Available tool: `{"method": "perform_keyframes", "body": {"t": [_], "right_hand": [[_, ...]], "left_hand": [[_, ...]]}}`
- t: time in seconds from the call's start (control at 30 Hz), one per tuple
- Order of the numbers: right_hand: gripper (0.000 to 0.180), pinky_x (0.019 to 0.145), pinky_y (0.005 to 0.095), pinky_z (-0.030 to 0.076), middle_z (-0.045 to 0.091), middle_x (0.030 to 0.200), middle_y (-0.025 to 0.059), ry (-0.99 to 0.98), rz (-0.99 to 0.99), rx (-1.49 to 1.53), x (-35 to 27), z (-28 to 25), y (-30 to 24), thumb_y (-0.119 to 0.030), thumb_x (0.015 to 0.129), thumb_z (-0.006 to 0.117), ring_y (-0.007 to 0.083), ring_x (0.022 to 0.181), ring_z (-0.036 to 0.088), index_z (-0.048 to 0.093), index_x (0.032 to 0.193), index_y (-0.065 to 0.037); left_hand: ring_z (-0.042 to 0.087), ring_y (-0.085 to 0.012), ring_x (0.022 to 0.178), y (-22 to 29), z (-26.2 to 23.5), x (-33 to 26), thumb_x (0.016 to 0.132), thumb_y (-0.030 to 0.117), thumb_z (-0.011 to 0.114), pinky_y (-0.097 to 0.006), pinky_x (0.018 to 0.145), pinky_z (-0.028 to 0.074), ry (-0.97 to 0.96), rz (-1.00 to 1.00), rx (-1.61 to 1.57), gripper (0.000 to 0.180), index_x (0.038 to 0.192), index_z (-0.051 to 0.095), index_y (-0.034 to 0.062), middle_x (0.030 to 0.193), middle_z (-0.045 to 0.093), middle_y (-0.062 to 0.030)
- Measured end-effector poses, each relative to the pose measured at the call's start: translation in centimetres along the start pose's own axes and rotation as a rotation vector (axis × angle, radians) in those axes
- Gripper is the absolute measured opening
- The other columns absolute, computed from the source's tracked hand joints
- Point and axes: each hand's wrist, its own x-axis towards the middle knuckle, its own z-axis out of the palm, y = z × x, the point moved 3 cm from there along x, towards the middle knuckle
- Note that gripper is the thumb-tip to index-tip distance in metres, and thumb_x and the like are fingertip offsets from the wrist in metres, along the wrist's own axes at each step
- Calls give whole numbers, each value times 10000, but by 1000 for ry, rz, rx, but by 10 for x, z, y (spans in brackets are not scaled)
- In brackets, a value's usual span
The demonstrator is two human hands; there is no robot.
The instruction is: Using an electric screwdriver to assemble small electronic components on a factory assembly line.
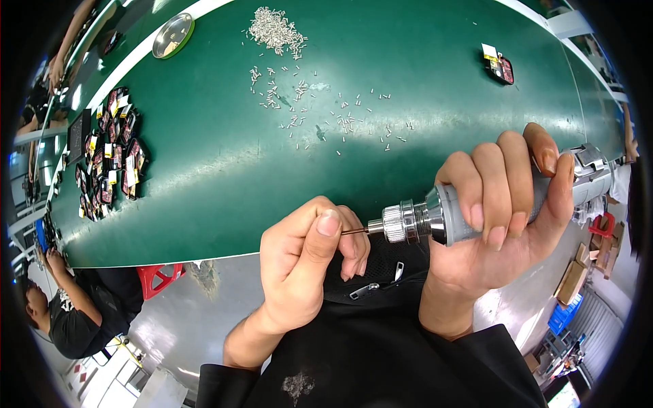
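Right hand (pixel 507 204) wraps the grey screwdriver (pixel 401 223), in line with the green table's (pixel 224 163) near edge! Left hand (pixel 303 251) pinches the thin bit (pixel 355 231), tip hidden in that grip. Right fingers mask much of the tool's body. Toward the table's far side, silvery pieces (pixel 273 30), too tiny to identify.

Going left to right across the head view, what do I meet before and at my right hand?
Cluster of labelled black pieces → round dish → left hand → gray tool's metal chuck → right hand.
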Motion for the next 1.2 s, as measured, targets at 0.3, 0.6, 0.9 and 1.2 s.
{"method": "perform_keyframes", "body": {"t": [0.3,0.6,0.9,1.2], "right_hand": [[190,499,249,365,360,533,-27,40,-60,-50,0,-4,-3,-217,977,442,76,425,367,466,897,-46],[197,499,256,367,363,535,-23,71,-54,-23,-4,-6,-5,-217,975,444,81,424,374,467,885,-43],[193,507,256,362,359,537,-20,117,-25,27,5,-7,3,-210,976,432,83,430,379,467,882,-45],[134,491,236,342,322,550,-28,323,36,-1,-2,-2,30,-174,985,454,60,440,334,415,914,-67]], "left_hand": [[504,-88,537,-2,0,-1,977,103,467,-211,484,399,146,236,342,250,792,567,-33,703,624,-96],[493,-73,537,-3,2,-4,960,83,493,-209,490,402,129,255,417,227,804,595,-45,730,652,-111],[571,-150,650,22,-11,11,1000,308,381,-252,591,438,67,335,787,450,1028,603,-83,767,637,-118],[518,-74,614,161,-114,39,976,120,457,-215,541,409,526,556,1272,237,1042,599,-58,719,601,-53]]}}
